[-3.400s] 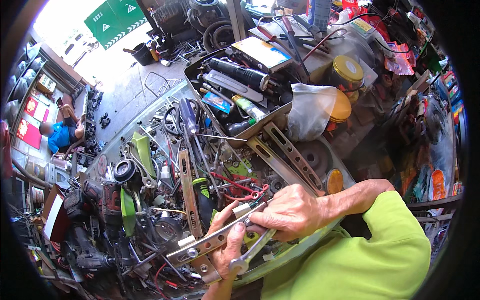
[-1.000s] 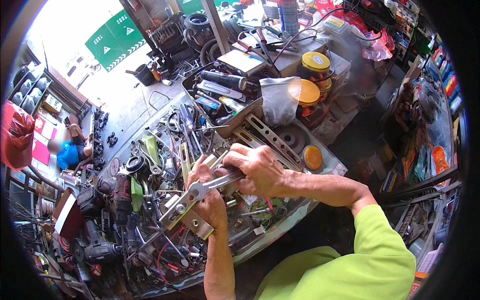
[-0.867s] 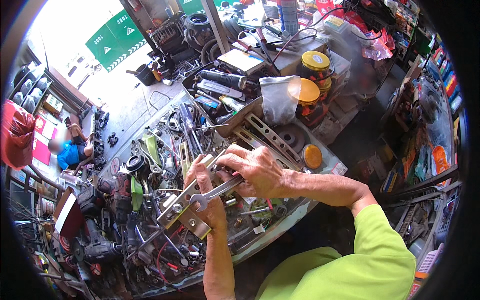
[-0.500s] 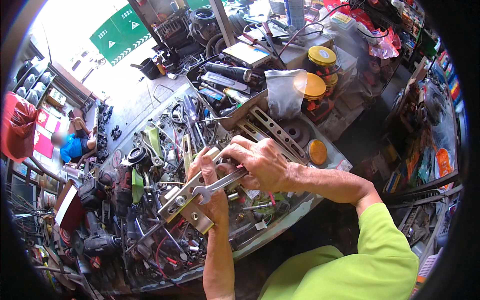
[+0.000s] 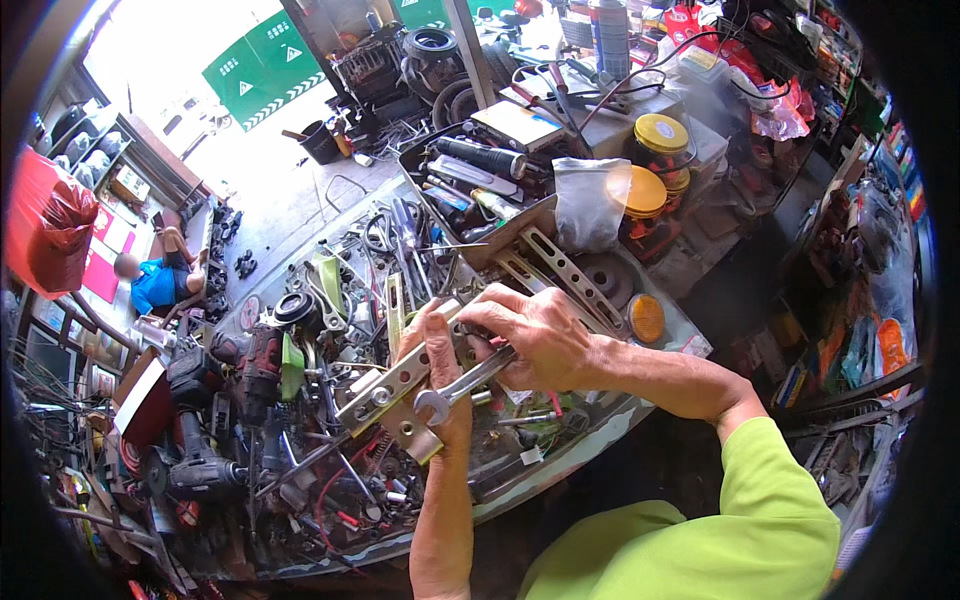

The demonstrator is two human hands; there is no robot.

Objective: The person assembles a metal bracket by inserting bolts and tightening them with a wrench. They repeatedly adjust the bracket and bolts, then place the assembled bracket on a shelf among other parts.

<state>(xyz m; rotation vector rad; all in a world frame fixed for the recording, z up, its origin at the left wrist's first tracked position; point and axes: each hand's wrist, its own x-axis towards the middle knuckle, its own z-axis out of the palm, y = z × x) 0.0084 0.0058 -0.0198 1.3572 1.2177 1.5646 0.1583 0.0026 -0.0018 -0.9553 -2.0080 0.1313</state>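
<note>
My left hand (image 5: pixel 441 365) is closed around a slotted metal bracket (image 5: pixel 408 372), its thumb lying along the top. A bolt (image 5: pixel 381 396) sits in the lower-left part of the bracket, and a flat plate (image 5: pixel 413 432) with a hole projects below it. My right hand (image 5: pixel 548 335) grips a combination wrench (image 5: pixel 478 376). The wrench's open jaw points down-left, over my left hand's wrist side and apart from the bolt. The fingers of my right hand hide the wrench's other end.
Cordless drills (image 5: pixel 262 365), an impact wrench (image 5: pixel 205 465) and loose tools crowd the bench's left side. Beyond my right hand lie more slotted metal rails (image 5: pixel 570 268) and a yellow round lid (image 5: pixel 646 317). Yellow-lidded jars (image 5: pixel 661 134) stand behind. A seated person (image 5: pixel 160 282) is far left.
The view has shifted, so the scene sits farther right. The wrench's jaw has moved slightly nearer to me and away from the bolt. Both hands keep their grips.
</note>
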